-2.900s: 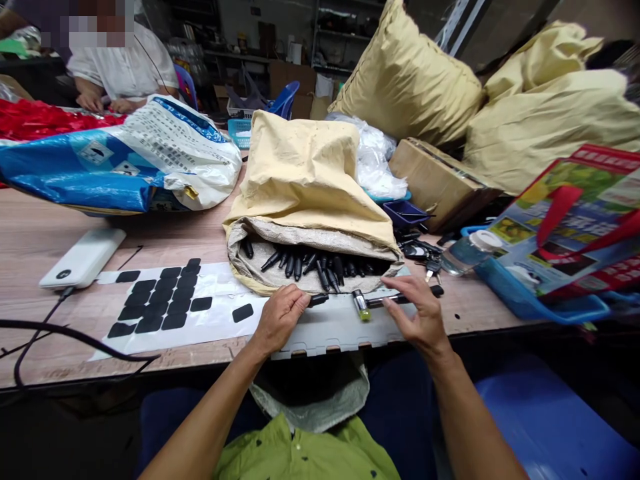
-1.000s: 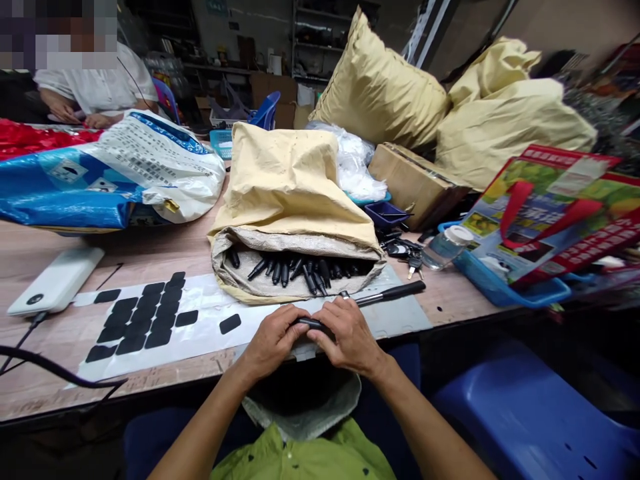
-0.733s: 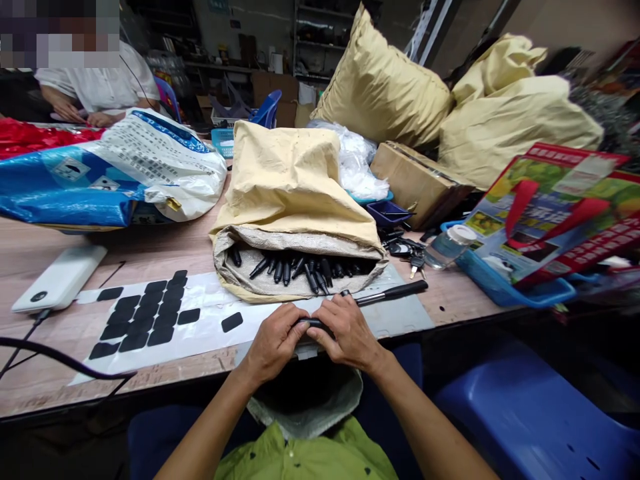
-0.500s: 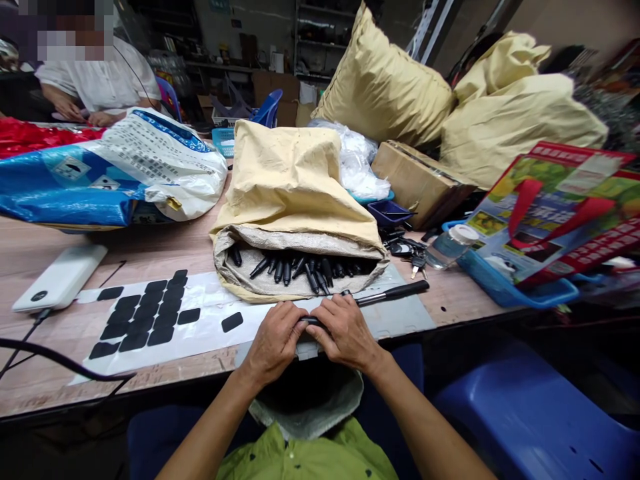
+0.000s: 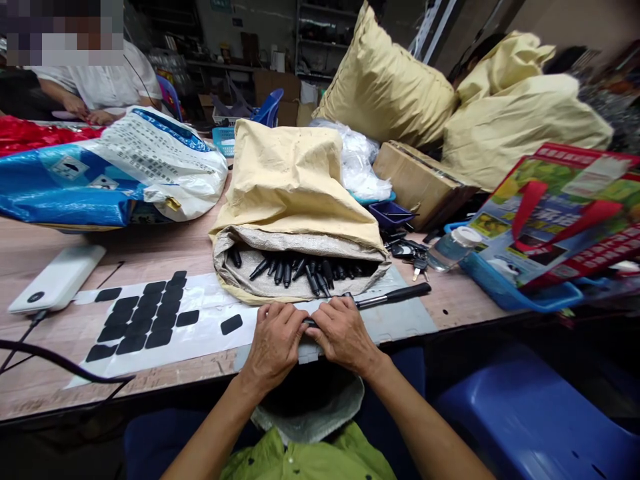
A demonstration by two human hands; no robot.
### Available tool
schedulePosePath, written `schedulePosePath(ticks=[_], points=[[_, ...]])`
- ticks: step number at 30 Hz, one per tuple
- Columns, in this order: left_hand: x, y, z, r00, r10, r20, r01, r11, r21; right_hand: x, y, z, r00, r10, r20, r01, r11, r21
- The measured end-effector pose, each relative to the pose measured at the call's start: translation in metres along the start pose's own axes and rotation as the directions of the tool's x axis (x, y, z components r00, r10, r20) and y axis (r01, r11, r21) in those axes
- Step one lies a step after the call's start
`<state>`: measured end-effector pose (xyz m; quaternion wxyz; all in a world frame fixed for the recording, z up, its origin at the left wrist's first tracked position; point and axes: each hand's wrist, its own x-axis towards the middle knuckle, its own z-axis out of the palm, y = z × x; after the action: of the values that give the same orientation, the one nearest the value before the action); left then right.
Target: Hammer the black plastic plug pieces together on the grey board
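Observation:
My left hand (image 5: pixel 276 337) and my right hand (image 5: pixel 345 332) meet at the table's front edge. Both are closed around a slim black rod-shaped part (image 5: pixel 311 323), mostly hidden by the fingers. Just beyond them, a beige sack (image 5: pixel 295 193) lies with its mouth toward me, and several black tapered parts (image 5: pixel 286 272) show inside. A hammer-like tool (image 5: pixel 395 294) with a black grip and metal shaft lies right of my right hand, its head end partly hidden. Below my hands, an open pale bag (image 5: pixel 320 427) sits at my lap.
Black rounded-square pads (image 5: pixel 143 320) lie on a white sheet at left, near a white power bank (image 5: pixel 57 279) with a cable. A blue-white sack (image 5: pixel 115 173) stands behind. At right are keys (image 5: pixel 419 268), a clear jar (image 5: pixel 454 248) and a blue basket (image 5: pixel 520 283). A person (image 5: pixel 107 83) sits far left.
The fingers have shifted slightly around the black part, and less of it shows between my hands. The view has moved a little; the things on the table stay in place.

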<state>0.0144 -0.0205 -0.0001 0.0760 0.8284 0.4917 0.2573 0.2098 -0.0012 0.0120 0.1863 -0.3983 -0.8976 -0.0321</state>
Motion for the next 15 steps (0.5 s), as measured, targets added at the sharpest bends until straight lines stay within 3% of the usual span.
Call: schedulePosePath(ticks=[15], points=[[0.0019,0.0047,-0.0019,1.000,-0.025,-0.013,0.026,0.998,0.063,0.0024,-0.0042,0.0031,1.000,-0.009,-0.020,0.008,1.000,-0.010]])
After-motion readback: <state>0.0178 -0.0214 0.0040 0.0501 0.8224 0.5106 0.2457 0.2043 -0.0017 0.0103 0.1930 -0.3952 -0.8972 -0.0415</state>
